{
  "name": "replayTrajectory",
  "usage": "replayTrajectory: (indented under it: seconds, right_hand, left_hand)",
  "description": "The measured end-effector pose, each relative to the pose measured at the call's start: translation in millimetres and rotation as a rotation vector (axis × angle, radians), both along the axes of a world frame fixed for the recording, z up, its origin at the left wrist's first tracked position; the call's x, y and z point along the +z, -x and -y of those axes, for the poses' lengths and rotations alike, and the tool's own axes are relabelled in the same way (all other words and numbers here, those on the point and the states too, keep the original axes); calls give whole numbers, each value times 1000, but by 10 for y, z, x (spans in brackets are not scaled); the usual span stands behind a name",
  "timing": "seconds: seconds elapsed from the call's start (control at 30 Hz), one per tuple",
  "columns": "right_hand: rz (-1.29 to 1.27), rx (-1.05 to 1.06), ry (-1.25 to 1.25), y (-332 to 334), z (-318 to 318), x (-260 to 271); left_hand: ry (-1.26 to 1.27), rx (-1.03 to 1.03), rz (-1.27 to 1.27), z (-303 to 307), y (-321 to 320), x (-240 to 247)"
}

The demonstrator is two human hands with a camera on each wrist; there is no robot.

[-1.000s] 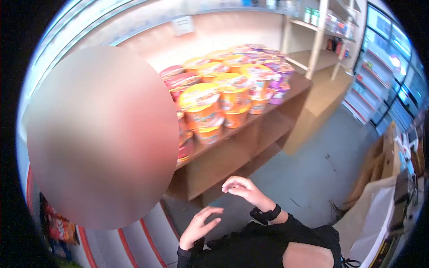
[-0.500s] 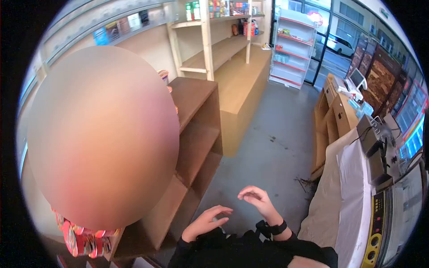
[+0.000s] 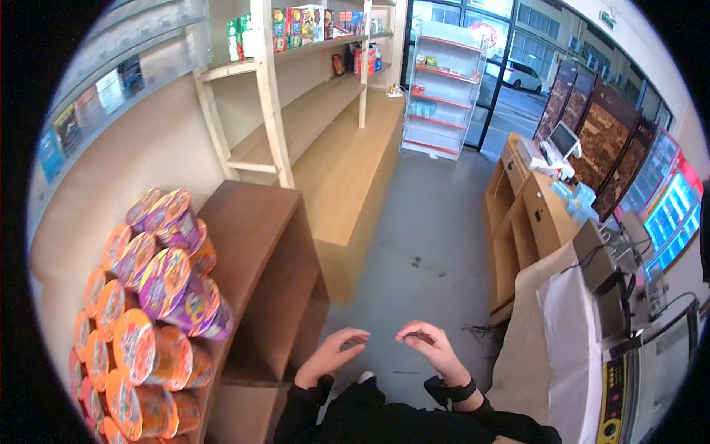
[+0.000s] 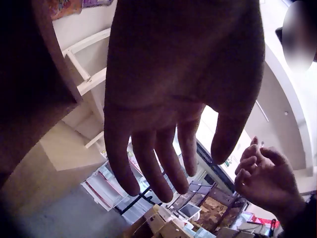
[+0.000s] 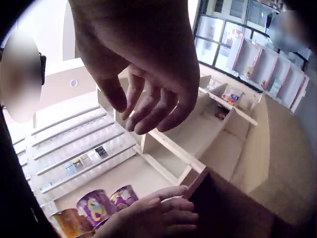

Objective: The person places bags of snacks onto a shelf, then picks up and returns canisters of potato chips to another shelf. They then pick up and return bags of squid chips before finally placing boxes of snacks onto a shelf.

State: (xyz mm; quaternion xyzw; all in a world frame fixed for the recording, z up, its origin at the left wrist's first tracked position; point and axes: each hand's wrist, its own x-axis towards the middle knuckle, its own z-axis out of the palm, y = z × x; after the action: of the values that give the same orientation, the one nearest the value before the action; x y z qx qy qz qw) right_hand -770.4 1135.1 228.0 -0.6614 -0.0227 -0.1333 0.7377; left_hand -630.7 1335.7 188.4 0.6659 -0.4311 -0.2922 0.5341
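Over the aisle floor my left hand point(image 3: 333, 357) hangs in the air, fingers relaxed and slightly bent, holding nothing. A short gap separates it from my right hand point(image 3: 435, 354), also raised and loosely bent with nothing in its grasp. The left wrist view shows the left palm point(image 4: 183, 74) with its fingers pointing down the frame. Stacked cup noodles, orange ones point(image 3: 137, 348) and purple ones point(image 3: 174, 288), stand to the left of my hands on a dark brown shelf unit point(image 3: 248, 211). Neither hand touches them.
Beyond the brown unit lies a light wooden ledge point(image 3: 355, 177) under wooden shelving point(image 3: 274, 111) with boxed goods. A white rack point(image 3: 444, 89) stands by the glass door. On the right are a wooden counter point(image 3: 536, 214) and a cloth-covered table point(image 3: 566, 325). Grey floor point(image 3: 414, 222) runs between.
The head view has turned to the right, so the cup noodles have shifted from the middle to the lower left. Both hands remain raised and apart, holding nothing.
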Motion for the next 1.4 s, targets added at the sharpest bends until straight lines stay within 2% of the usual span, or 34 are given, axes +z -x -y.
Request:
replayTrajectory:
  seconds: [0.07,0.17,0.27,0.37,0.57,0.73,0.8,0.87,1.03,1.2,1.23,1.4]
  right_hand:
    - [25,-14,16,-201,235,98]
    - [37,-103,33,-409,532,126]
    - [-2,-155,93,-580,942,40]
    - [-65,-252,-98,-797,1375,-100]
    - [-61,-320,-4,-1334,2435,-106]
    - [58,-319,36,-1724,3339,60]
    - [81,-300,-24,-1886,3718,-34]
    - [11,-307,-39,-2076,4036,-146]
    - [16,-209,-43,-2574,4520,-225]
    - [-63,-116,-85,-3252,4947,-380]
    - [-76,-95,-90,-3390,5041,-371]
    - [-42,-69,1,-4181,5566,-221]
  left_hand:
    - [29,11,-39,308,-284,52]
    - [23,-7,84,724,-598,106]
    - [19,-118,23,1189,-858,162]
    - [-46,-260,82,1608,-1103,144]
    - [-40,-207,4,2503,-1670,-71]
    - [-3,-201,-6,3503,-2040,183]
    - [-36,-257,215,3863,-2214,382]
    - [-32,-198,200,4079,-2450,428]
    - [-32,-1,117,4343,-3056,362]
    - [-155,239,138,4500,-3801,412]
    - [-164,264,252,4538,-3984,457]
    - [-49,429,343,4804,-5078,674]
